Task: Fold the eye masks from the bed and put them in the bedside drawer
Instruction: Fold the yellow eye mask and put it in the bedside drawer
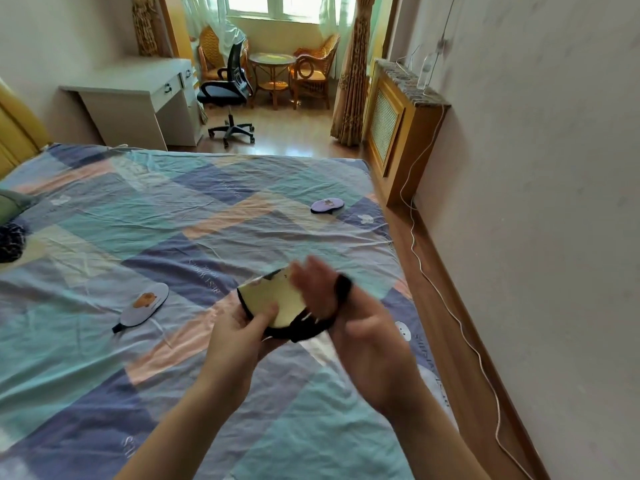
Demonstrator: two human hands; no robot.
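Note:
I hold a pale yellow eye mask (277, 299) with a black edge and black strap above the bed (194, 216). My left hand (242, 330) grips its lower left edge, thumb on top. My right hand (349, 317), blurred, is at the mask's right side with the black strap looped over its fingers. A grey-blue eye mask (145, 306) with an orange animal print lies flat on the sheet to the left. A purple eye mask (327, 205) lies farther off near the bed's right edge. No bedside drawer is in view.
A patchwork sheet covers the bed. A dark bundle (12, 242) and a green pillow (14, 204) sit at the left edge. A white cable (450, 306) runs along the wooden floor by the right wall. A white desk (138, 95), office chair (230, 95) and radiator cabinet (398, 129) stand beyond.

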